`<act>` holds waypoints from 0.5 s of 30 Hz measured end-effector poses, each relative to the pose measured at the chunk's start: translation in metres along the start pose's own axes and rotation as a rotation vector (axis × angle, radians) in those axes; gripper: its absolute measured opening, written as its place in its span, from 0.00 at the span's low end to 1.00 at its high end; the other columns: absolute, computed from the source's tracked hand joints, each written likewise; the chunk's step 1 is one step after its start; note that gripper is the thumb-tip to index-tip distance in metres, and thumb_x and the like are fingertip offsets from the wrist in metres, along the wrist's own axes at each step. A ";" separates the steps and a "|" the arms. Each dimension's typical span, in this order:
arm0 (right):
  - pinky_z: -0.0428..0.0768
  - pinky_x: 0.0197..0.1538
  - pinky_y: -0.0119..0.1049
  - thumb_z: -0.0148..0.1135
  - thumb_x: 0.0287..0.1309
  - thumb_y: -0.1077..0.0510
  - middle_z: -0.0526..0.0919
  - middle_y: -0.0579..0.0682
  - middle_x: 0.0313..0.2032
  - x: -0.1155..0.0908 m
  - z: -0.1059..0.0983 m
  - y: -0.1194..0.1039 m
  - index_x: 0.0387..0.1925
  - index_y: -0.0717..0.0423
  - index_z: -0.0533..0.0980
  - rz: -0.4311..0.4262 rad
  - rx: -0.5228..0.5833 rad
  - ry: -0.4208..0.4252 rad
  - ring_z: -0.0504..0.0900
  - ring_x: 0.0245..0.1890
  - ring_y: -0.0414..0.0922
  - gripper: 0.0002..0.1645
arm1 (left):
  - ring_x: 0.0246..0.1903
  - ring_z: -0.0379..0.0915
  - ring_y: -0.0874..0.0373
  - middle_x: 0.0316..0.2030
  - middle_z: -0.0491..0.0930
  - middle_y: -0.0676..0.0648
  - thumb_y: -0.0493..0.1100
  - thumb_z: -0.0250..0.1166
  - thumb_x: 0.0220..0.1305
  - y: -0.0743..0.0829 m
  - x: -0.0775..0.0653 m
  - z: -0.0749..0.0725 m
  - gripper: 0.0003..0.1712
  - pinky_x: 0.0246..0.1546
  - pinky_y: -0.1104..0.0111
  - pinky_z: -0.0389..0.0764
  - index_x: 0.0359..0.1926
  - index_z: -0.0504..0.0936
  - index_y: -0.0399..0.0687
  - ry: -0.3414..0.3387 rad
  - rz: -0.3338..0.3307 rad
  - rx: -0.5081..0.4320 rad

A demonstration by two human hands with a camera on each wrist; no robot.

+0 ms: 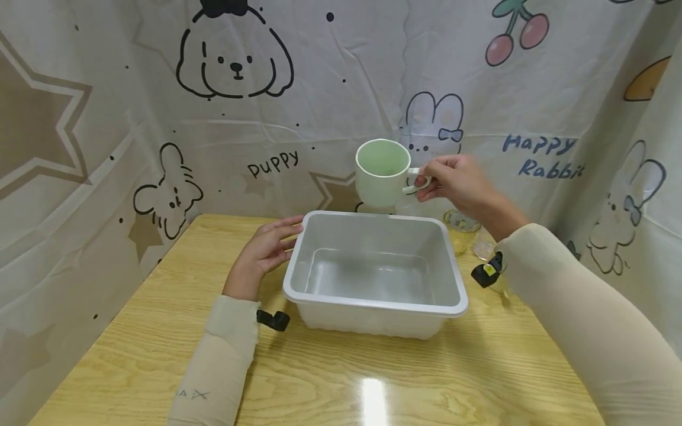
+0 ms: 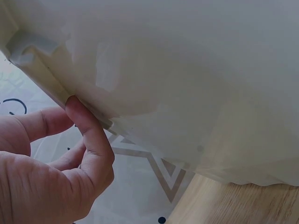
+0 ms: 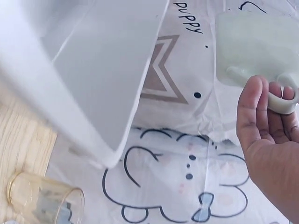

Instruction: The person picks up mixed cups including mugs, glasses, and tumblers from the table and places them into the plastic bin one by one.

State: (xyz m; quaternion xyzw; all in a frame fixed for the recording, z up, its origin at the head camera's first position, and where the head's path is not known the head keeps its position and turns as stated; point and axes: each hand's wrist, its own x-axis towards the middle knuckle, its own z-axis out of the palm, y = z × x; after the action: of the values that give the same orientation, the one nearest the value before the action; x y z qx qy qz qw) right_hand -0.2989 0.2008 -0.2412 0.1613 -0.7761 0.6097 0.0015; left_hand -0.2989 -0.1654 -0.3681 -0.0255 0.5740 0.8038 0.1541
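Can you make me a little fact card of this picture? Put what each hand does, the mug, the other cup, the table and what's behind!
Left hand: touches the left side of a light grey, rectangular, plastic-looking tub
Right hand: pinches the handle of a pale green, round mug
Mug: held in the air, opening upward
Other cup: see-through, yellowish tumbler near the tub's right side
Table: yellowish, wood-grained tabletop
Behind: white printed cloth with cartoon animals and cherries

1 bright glare patch [image 1: 373, 401] on tabletop [image 1: 303, 384]
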 end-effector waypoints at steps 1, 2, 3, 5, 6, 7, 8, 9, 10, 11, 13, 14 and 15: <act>0.88 0.39 0.38 0.52 0.71 0.62 0.83 0.56 0.32 0.002 0.003 0.000 0.32 0.67 0.80 0.001 0.009 -0.010 0.86 0.29 0.46 0.15 | 0.49 0.77 0.54 0.57 0.74 0.48 0.36 0.60 0.75 0.000 0.000 0.000 0.29 0.43 0.66 0.85 0.73 0.68 0.40 -0.003 -0.001 -0.001; 0.88 0.39 0.38 0.52 0.71 0.62 0.83 0.56 0.32 0.004 0.006 0.000 0.32 0.68 0.80 0.004 0.021 -0.022 0.86 0.28 0.46 0.15 | 0.49 0.77 0.54 0.57 0.75 0.48 0.36 0.61 0.74 0.000 0.000 0.000 0.29 0.43 0.66 0.85 0.73 0.68 0.40 -0.004 -0.002 -0.001; 0.88 0.39 0.38 0.52 0.71 0.62 0.83 0.56 0.32 0.006 0.009 0.001 0.32 0.68 0.80 0.005 0.036 -0.037 0.86 0.28 0.46 0.15 | 0.49 0.77 0.54 0.57 0.75 0.48 0.36 0.61 0.74 0.000 0.001 0.000 0.29 0.43 0.66 0.85 0.74 0.68 0.40 -0.007 -0.002 -0.001; 0.88 0.39 0.38 0.51 0.71 0.63 0.83 0.56 0.31 0.010 0.015 0.002 0.32 0.68 0.80 0.008 0.068 -0.067 0.86 0.27 0.47 0.15 | 0.49 0.77 0.54 0.56 0.75 0.48 0.36 0.61 0.74 0.000 0.001 -0.001 0.29 0.43 0.66 0.85 0.74 0.68 0.40 -0.009 -0.001 -0.003; 0.88 0.39 0.38 0.51 0.71 0.64 0.84 0.55 0.31 0.011 0.018 0.003 0.32 0.68 0.80 0.007 0.079 -0.086 0.86 0.27 0.47 0.15 | 0.49 0.78 0.54 0.56 0.75 0.48 0.36 0.61 0.75 0.000 0.001 -0.001 0.29 0.43 0.66 0.85 0.73 0.68 0.41 -0.008 -0.001 -0.005; 0.88 0.39 0.38 0.51 0.70 0.65 0.84 0.55 0.31 0.013 0.021 0.004 0.31 0.68 0.80 0.007 0.096 -0.102 0.86 0.27 0.47 0.15 | 0.49 0.78 0.55 0.56 0.75 0.48 0.36 0.60 0.75 0.000 0.001 -0.001 0.29 0.43 0.66 0.85 0.73 0.68 0.41 -0.007 -0.002 -0.005; 0.88 0.39 0.38 0.51 0.70 0.65 0.84 0.55 0.30 0.015 0.023 0.005 0.31 0.67 0.80 0.005 0.109 -0.117 0.86 0.27 0.47 0.15 | 0.49 0.78 0.55 0.56 0.75 0.48 0.36 0.60 0.75 0.000 0.001 -0.001 0.29 0.42 0.66 0.85 0.73 0.68 0.41 -0.006 -0.002 -0.006; 0.88 0.38 0.38 0.51 0.70 0.66 0.84 0.55 0.30 0.016 0.026 0.007 0.30 0.67 0.80 0.004 0.121 -0.129 0.86 0.26 0.47 0.14 | 0.48 0.78 0.55 0.56 0.75 0.48 0.36 0.60 0.75 0.000 0.001 -0.001 0.29 0.42 0.66 0.85 0.73 0.68 0.41 -0.006 -0.003 -0.008; 0.88 0.38 0.38 0.51 0.69 0.67 0.84 0.56 0.30 0.018 0.028 0.008 0.30 0.66 0.80 0.003 0.131 -0.137 0.86 0.26 0.47 0.14 | 0.48 0.79 0.55 0.56 0.75 0.48 0.36 0.60 0.75 0.000 0.001 -0.001 0.29 0.42 0.66 0.85 0.73 0.68 0.41 -0.006 -0.004 -0.011; 0.88 0.38 0.38 0.50 0.69 0.67 0.84 0.56 0.30 0.019 0.031 0.010 0.29 0.65 0.80 0.000 0.143 -0.150 0.86 0.26 0.47 0.14 | 0.48 0.79 0.55 0.56 0.75 0.48 0.36 0.60 0.75 0.000 0.000 -0.001 0.28 0.42 0.66 0.85 0.73 0.68 0.40 -0.006 -0.004 -0.013; 0.88 0.38 0.39 0.50 0.68 0.69 0.84 0.56 0.29 0.022 0.036 0.013 0.29 0.64 0.80 -0.006 0.168 -0.162 0.87 0.26 0.47 0.15 | 0.48 0.79 0.55 0.56 0.75 0.48 0.36 0.60 0.75 0.000 0.000 -0.001 0.28 0.42 0.66 0.85 0.73 0.68 0.40 -0.006 -0.007 -0.016; 0.88 0.38 0.39 0.50 0.68 0.69 0.84 0.57 0.29 0.023 0.039 0.014 0.28 0.64 0.80 -0.010 0.175 -0.169 0.87 0.26 0.47 0.15 | 0.49 0.79 0.55 0.57 0.75 0.49 0.36 0.60 0.75 0.000 0.000 -0.001 0.28 0.42 0.66 0.85 0.73 0.68 0.40 -0.005 -0.008 -0.017; 0.88 0.38 0.40 0.49 0.67 0.70 0.84 0.57 0.29 0.024 0.041 0.016 0.29 0.64 0.80 -0.011 0.182 -0.176 0.87 0.26 0.48 0.15 | 0.49 0.78 0.55 0.57 0.75 0.49 0.36 0.60 0.75 0.000 0.000 -0.001 0.28 0.43 0.66 0.85 0.73 0.68 0.40 -0.005 -0.009 -0.018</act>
State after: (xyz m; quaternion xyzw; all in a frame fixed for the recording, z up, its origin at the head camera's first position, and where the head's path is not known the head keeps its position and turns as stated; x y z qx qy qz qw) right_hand -0.3177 0.1596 -0.2623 0.2180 -0.7138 0.6610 -0.0780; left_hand -0.2994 -0.1667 -0.3683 -0.0276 0.5663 0.8083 0.1587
